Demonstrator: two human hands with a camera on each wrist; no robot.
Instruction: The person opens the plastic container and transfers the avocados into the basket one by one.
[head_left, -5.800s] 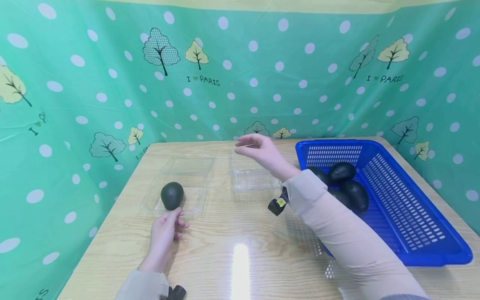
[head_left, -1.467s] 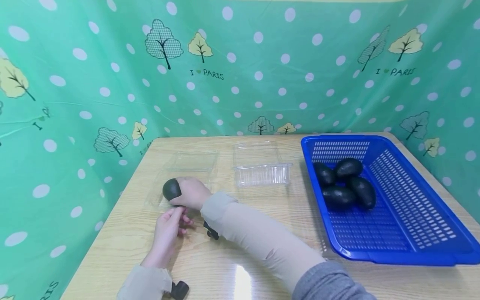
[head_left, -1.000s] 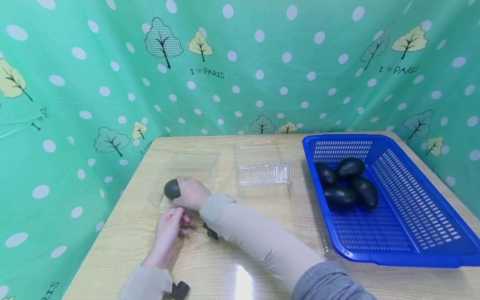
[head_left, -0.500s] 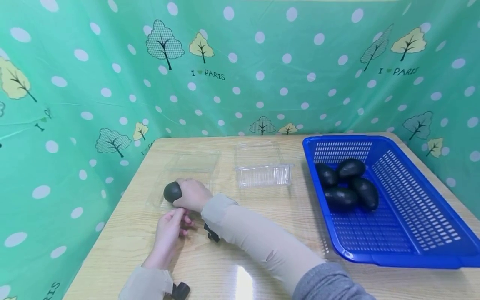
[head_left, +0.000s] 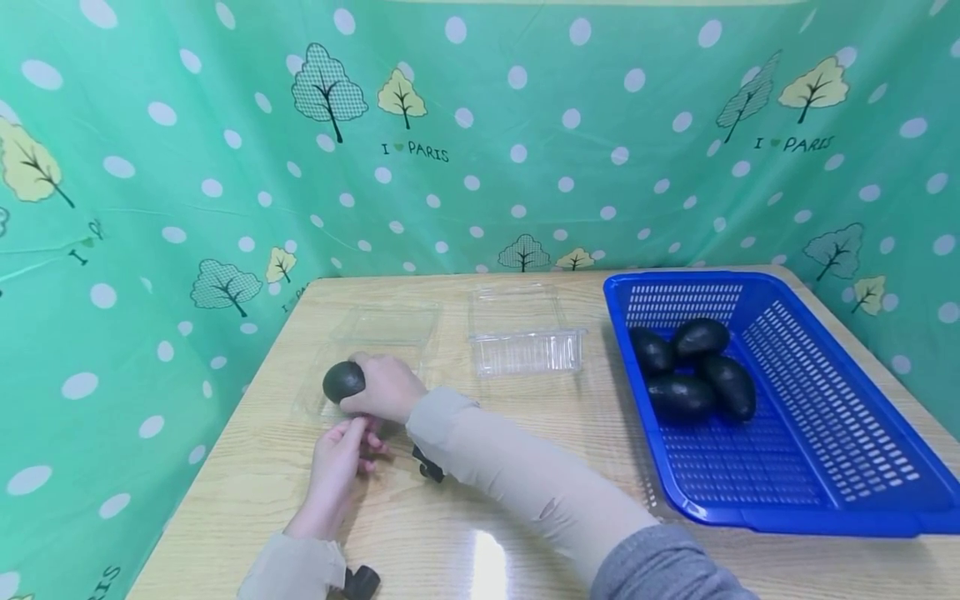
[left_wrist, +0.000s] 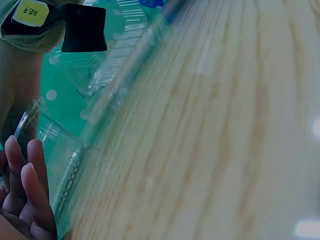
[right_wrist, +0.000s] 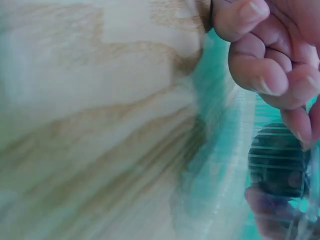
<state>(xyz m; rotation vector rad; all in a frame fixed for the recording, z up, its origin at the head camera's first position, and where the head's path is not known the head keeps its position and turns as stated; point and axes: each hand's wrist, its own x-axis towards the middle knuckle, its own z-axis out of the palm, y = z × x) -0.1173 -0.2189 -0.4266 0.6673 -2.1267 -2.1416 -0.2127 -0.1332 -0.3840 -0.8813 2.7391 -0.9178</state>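
Note:
A dark avocado (head_left: 343, 382) sits in the left clear plastic clamshell box (head_left: 315, 392), whose lid lies folded back behind it. My right hand (head_left: 386, 387) grips this avocado from its right side. Thumb and forefinger of my left hand (head_left: 337, 458) pinch the near edge of that box, just below my right hand. Through the clear wall, the right wrist view shows the avocado (right_wrist: 277, 160) and some right-hand fingers (right_wrist: 267, 212). Left-hand fingers (left_wrist: 35, 195) stand beside the box wall (left_wrist: 62, 160) in the left wrist view.
Another clear clamshell box (head_left: 528, 350) stands with its lid back at the middle rear of the wooden table (head_left: 450, 533). To the right is a blue perforated basket (head_left: 795, 492) with several avocados (head_left: 727, 385). A green dotted curtain (head_left: 480, 200) surrounds the table's back and sides.
My right hand has come from above the middle box to grip the avocado in the left box. Over the last second it shifts the avocado slightly left. My left hand stays at the box edge.

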